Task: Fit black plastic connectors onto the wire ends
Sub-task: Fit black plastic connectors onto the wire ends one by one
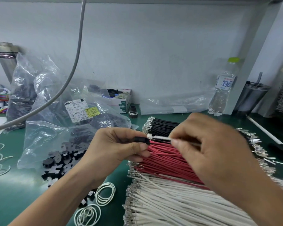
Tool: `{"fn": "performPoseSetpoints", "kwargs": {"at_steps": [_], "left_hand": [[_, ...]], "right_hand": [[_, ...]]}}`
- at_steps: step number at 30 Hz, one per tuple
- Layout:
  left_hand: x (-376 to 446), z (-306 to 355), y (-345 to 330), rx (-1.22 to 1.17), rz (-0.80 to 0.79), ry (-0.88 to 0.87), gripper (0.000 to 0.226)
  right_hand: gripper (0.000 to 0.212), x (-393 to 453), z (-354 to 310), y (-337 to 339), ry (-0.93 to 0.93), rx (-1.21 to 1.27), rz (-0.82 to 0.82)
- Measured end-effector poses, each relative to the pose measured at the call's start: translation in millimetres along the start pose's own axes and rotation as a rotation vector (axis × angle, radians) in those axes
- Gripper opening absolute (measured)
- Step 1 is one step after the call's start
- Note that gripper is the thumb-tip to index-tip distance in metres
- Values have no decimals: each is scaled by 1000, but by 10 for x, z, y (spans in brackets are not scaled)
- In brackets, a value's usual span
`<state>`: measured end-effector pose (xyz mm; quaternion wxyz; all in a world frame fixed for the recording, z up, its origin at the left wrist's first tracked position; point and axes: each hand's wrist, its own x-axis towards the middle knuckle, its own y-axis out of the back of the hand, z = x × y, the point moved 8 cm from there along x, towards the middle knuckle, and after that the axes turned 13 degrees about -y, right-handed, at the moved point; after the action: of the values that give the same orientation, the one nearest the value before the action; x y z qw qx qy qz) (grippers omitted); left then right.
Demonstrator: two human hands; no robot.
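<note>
Seating the white wire (162,138) into the black connector (141,140) now. L hand (114,149) pinches the connector btwn thumb and fingers; R hand (207,144) pinches the wire just behind its metal terminal (148,136), which sits right at the connector mouth. A red wire (158,141) looks already in, just below. Judgement: keep the wire straight w/ the slot, grip close to the crimp so it won't buckle, push till it locks, then a light tug. Red wire bundle (167,160) lies under both hands; loose connectors (59,162) below-left of L hand.
</note>
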<state>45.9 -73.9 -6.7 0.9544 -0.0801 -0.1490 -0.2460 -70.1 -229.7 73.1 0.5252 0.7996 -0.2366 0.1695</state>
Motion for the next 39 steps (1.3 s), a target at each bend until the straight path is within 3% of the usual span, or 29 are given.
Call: {"fn": "performPoseSetpoints", "kwargs": {"at_steps": [10, 16, 21, 26, 33, 39], "left_hand": [[7, 17, -25, -52, -29, -9, 33], [-5, 66, -52, -11, -66, -70, 31], [-10, 107, -38, 111, -69, -103, 25], [-8, 155, -41, 216, -82, -155, 22], [-4, 176, -18, 380, -90, -216, 33], [-33, 206, -96, 241, -146, -211, 23]], "right_hand": [[10, -78, 17, -211, 20, -12, 34], [10, -75, 109, -258, 32, 153, 61], [11, -152, -1, -285, 174, -84, 190], [10, -101, 199, -361, 32, 251, 78], [10, -150, 56, -298, 173, -28, 228], [10, -155, 96, -383, 83, 226, 130]]}}
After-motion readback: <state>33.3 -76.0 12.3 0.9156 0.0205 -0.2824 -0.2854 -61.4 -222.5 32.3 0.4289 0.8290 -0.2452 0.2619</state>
